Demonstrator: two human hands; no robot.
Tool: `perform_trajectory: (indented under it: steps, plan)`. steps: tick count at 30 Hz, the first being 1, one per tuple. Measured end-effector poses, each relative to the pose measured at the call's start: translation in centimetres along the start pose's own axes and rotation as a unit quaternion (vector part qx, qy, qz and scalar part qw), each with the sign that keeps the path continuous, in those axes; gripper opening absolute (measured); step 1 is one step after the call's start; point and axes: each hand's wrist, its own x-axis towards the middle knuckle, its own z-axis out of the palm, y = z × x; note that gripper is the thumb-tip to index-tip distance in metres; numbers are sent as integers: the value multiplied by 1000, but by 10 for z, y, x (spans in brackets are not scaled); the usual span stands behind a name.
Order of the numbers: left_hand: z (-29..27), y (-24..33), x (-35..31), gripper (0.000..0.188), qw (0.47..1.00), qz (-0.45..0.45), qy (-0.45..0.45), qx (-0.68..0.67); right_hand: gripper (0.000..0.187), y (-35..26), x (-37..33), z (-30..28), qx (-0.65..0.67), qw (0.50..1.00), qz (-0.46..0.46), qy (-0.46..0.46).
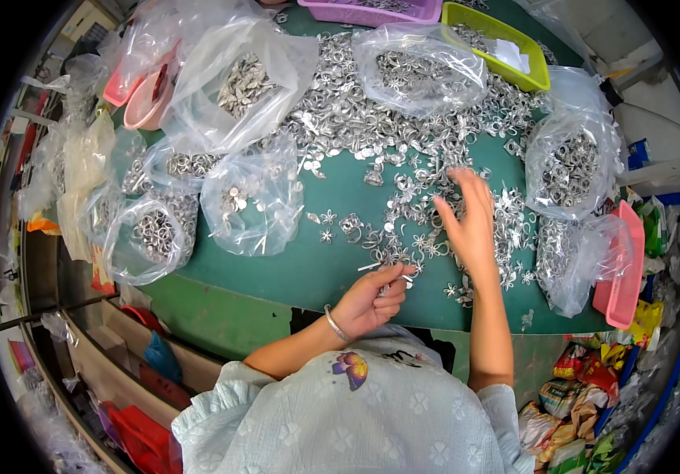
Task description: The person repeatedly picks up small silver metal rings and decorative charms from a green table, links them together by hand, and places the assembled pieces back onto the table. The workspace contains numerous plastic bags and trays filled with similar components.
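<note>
My left hand (370,303) is closed near the table's front edge, its fingers curled around small silver metal pieces (385,291); their exact shape is mostly hidden. Above the scattered pieces, my right hand (470,225) reaches forward with thumb and fingers apart and nothing visibly held. Its fingertips are close to a heap of silver rings and flower-shaped pieces (419,209). More flower-shaped pieces (326,226) lie singly to the left. A larger heap of silver pieces (332,103) spreads across the far part of the green table (332,186).
Clear plastic bags of silver pieces stand at left (154,233), center-left (249,197), far left (241,79), far middle (419,67) and right (569,170). A yellow-green basket (533,75) and purple basket (371,14) sit at the back. A pink basket (623,272) leans at right.
</note>
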Motion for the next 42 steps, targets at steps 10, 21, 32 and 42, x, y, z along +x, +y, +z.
perform_trajectory:
  steps: [10, 21, 32, 42]
  plan:
    - [-6, 5, -8, 37, 998, -7, 8, -55, 37, -26, -46, -12, -54, 961, -106, -251]
    - [11, 3, -10, 33, 999, -28, 41, -1, 38, -1, 9, 40, -123, 980, -96, -122]
    - [50, 7, -7, 30, 971, 75, 222, -41, 39, -27, -22, -11, 107, 972, -5, -211]
    - [9, 6, -8, 26, 999, 40, -6, 25, 16, 26, 38, 47, -222, 975, -12, -5]
